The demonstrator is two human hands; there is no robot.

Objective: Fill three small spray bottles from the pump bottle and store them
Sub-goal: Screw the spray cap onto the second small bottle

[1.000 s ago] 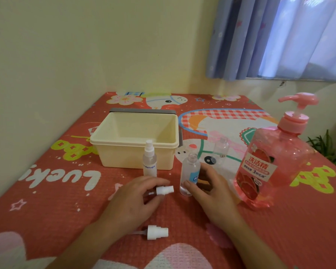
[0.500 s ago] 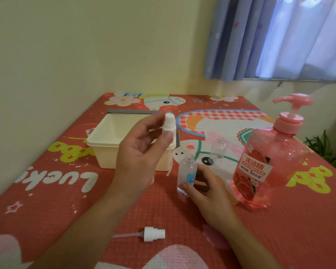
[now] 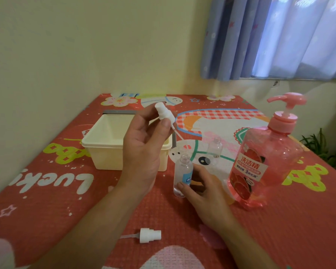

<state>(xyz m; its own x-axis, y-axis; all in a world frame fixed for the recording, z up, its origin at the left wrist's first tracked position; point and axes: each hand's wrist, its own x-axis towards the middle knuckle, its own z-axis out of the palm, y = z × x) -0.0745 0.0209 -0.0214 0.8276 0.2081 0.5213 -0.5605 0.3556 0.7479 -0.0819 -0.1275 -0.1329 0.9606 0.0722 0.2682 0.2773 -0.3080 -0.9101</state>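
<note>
left hand (image 3: 142, 150) pinching a white spray cap (image 3: 164, 113) between thumb and fingers, holding it up in front of the bin (image 3: 105, 152) | right hand (image 3: 204, 189) gripping the uncapped small bottle (image 3: 182, 171), standing upright on the mat (image 3: 47, 200) | second bottle (image 3: 214, 147) standing uncapped between bin and pump bottle (image 3: 264, 162) | spare cap (image 3: 150, 235) lying on mat near the front

Pink pump bottle (image 3: 264, 164), cream bin (image 3: 105, 152), white spray caps (image 3: 164, 113), red cartoon-patterned mat (image 3: 47, 200).

We count two hands (image 3: 142, 150) (image 3: 204, 193), two small bottles (image 3: 183, 172) (image 3: 214, 147), two spray caps (image 3: 164, 114) (image 3: 150, 235), one pump bottle (image 3: 266, 160) and one bin (image 3: 105, 150).
</note>
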